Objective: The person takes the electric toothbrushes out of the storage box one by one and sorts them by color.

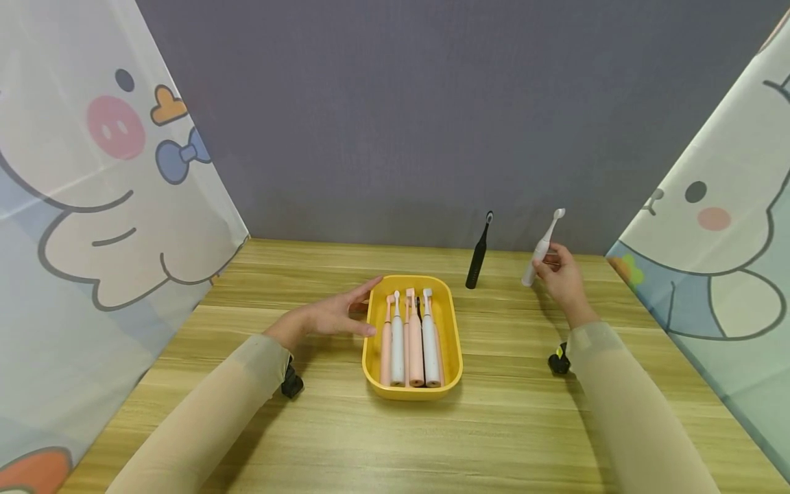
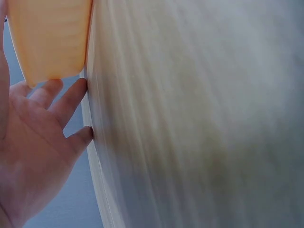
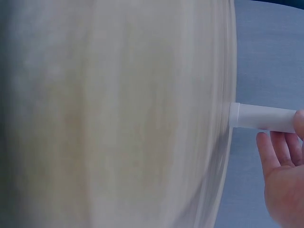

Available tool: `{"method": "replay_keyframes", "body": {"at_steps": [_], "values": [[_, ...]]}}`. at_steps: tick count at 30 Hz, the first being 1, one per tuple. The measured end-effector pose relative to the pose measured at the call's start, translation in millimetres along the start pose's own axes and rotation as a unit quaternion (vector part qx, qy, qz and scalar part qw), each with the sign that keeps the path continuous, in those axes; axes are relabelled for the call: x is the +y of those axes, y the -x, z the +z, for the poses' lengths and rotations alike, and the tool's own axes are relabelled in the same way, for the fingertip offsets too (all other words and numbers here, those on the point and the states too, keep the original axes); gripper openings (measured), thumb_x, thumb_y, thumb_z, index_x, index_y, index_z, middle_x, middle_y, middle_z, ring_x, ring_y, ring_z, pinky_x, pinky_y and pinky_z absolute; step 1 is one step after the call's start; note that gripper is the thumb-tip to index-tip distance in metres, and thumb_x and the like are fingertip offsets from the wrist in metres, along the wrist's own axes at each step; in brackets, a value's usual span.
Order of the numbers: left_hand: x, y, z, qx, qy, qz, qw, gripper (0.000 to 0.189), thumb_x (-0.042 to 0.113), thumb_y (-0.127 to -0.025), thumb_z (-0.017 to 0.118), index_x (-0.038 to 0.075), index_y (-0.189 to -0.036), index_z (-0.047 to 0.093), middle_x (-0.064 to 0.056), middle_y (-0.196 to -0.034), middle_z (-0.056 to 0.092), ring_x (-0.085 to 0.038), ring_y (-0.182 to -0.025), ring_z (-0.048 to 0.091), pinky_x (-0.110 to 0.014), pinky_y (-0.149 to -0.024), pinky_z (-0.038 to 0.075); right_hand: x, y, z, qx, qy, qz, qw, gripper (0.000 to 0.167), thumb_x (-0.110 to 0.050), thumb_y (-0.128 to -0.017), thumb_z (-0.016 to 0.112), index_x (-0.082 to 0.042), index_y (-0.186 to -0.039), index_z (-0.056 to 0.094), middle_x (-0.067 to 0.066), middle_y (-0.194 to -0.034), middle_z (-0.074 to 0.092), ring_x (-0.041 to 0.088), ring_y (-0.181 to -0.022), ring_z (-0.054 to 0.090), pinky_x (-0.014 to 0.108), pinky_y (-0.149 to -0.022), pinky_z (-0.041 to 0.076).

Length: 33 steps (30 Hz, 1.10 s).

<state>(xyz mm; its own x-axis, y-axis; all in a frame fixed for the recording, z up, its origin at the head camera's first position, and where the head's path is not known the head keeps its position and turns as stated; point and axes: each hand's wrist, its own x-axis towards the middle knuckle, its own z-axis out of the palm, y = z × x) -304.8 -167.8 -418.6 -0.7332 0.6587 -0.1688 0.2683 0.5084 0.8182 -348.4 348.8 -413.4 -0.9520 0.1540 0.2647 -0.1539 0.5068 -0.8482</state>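
Note:
My right hand (image 1: 563, 280) pinches the body of a white electric toothbrush (image 1: 543, 248) near the back right of the table. The brush is upright with its head at the top, and its base (image 3: 234, 115) is right at the tabletop in the right wrist view. My left hand (image 1: 333, 314) rests against the left side of a yellow bin (image 1: 457, 343), fingers spread and fairly straight, with the thumb at the rim. In the left wrist view, fingertips touch the bin's wall (image 2: 52, 42). Inside the bin lie several electric toothbrushes (image 1: 415, 343), pink, white and black, heads toward the back.
A black electric toothbrush (image 1: 478, 257) stands upright between the bin and my right hand. Behind the wooden table (image 1: 494, 425) rises a grey panel (image 1: 395, 123). Cartoon-printed sheets (image 1: 117, 206) flank the left and right sides.

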Motion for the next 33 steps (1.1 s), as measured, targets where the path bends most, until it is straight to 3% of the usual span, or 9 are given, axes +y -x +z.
{"method": "replay_keyframes", "body": {"at_steps": [4, 7, 9, 11, 14, 19, 22, 29, 33], "values": [[0.3, 0.6, -0.2, -0.001, 0.0, 0.002, 1.0, 0.124, 0.057, -0.091, 0.087, 0.043, -0.177, -0.001, -0.01, -0.187, 0.008, -0.042, -0.169, 0.023, -0.073, -0.132, 0.024, -1, 2.3, -1, 0.005, 0.031, -0.005, 0.9995, 0.058, -0.014, -0.113, 0.062, 0.004, -0.163, 0.041, 0.036, -0.148, 0.058, 0.02, -0.115, 0.065, 0.002, -0.082, 0.045], [0.2, 0.8, -0.3, 0.0, -0.002, 0.005, 1.0, 0.124, 0.057, -0.091, 0.087, 0.042, -0.177, -0.001, -0.01, -0.187, 0.008, -0.042, -0.169, 0.024, -0.074, -0.131, 0.024, -2, 2.7, -2, -0.003, 0.038, -0.001, 0.9993, 0.062, -0.018, -0.114, 0.061, 0.003, -0.166, 0.036, 0.036, -0.154, 0.055, 0.042, -0.134, 0.061, 0.006, -0.084, 0.044], [0.2, 1.1, -0.1, 0.002, -0.006, 0.005, 1.0, 0.123, 0.058, -0.091, 0.086, 0.043, -0.177, -0.001, -0.009, -0.187, 0.007, -0.042, -0.168, 0.024, -0.074, -0.131, 0.024, -2, 3.0, -3, -0.011, 0.034, 0.007, 0.9993, 0.066, -0.021, -0.115, 0.06, 0.003, -0.169, 0.03, 0.035, -0.158, 0.051, 0.046, -0.14, 0.056, 0.008, -0.086, 0.043], [0.2, 1.0, 0.1, 0.003, -0.007, 0.006, 1.0, 0.123, 0.058, -0.091, 0.087, 0.043, -0.177, 0.0, -0.009, -0.187, 0.007, -0.042, -0.168, 0.025, -0.074, -0.131, 0.023, -3, 3.8, -5, -0.016, 0.03, 0.015, 0.9993, 0.07, -0.024, -0.115, 0.06, 0.002, -0.17, 0.026, 0.034, -0.16, 0.048, 0.042, -0.141, 0.056, 0.008, -0.086, 0.044], [0.0, 0.8, 0.8, 0.004, -0.007, 0.005, 1.0, 0.123, 0.057, -0.091, 0.087, 0.043, -0.177, 0.0, -0.008, -0.187, 0.007, -0.042, -0.168, 0.025, -0.074, -0.131, 0.023, -5, 5.3, -8, -0.017, 0.014, 0.021, 0.9995, 0.074, -0.027, -0.114, 0.061, 0.002, -0.171, 0.024, 0.031, -0.162, 0.046, 0.023, -0.129, 0.06, 0.005, -0.085, 0.046], [-1.2, 0.0, 1.3, 0.003, -0.001, 0.006, 1.0, 0.123, 0.055, -0.091, 0.087, 0.043, -0.177, 0.0, -0.008, -0.187, 0.008, -0.041, -0.169, 0.024, -0.073, -0.131, 0.025, -5, 8.0, -17, -0.012, -0.007, 0.015, 0.9998, 0.074, -0.027, -0.113, 0.062, 0.003, -0.17, 0.024, 0.032, -0.163, 0.042, -0.004, -0.109, 0.051, 0.002, -0.084, 0.047], [-1.5, -0.1, 1.3, 0.003, 0.001, 0.006, 1.0, 0.123, 0.055, -0.091, 0.087, 0.043, -0.177, 0.0, -0.008, -0.187, 0.009, -0.041, -0.169, 0.024, -0.073, -0.131, 0.025, -8, 11.1, -22, -0.005, -0.007, 0.015, 0.9998, 0.074, -0.03, -0.113, 0.063, 0.002, -0.169, 0.027, 0.029, -0.161, 0.045, -0.006, -0.107, 0.05, 0.002, -0.085, 0.048], [-0.9, 0.7, 1.3, 0.001, 0.004, 0.007, 1.0, 0.124, 0.055, -0.091, 0.088, 0.042, -0.177, 0.0, -0.01, -0.186, 0.011, -0.041, -0.169, 0.024, -0.073, -0.131, 0.025, -15, 22.1, -32, 0.01, -0.01, 0.021, 0.9997, 0.078, -0.034, -0.11, 0.067, 0.002, -0.168, 0.03, 0.001, -0.141, 0.051, -0.006, -0.106, 0.051, 0.004, -0.084, 0.05], [-0.3, 1.3, 0.5, 0.002, 0.003, 0.01, 0.9999, 0.125, 0.056, -0.09, 0.088, 0.041, -0.177, 0.0, -0.01, -0.186, 0.011, -0.041, -0.168, 0.025, -0.073, -0.131, 0.025, -19, 29.4, -35, 0.01, -0.017, 0.013, 0.9997, 0.076, -0.032, -0.11, 0.067, 0.004, -0.166, 0.03, -0.003, -0.139, 0.05, -0.008, -0.105, 0.053, 0.004, -0.083, 0.051]]}}
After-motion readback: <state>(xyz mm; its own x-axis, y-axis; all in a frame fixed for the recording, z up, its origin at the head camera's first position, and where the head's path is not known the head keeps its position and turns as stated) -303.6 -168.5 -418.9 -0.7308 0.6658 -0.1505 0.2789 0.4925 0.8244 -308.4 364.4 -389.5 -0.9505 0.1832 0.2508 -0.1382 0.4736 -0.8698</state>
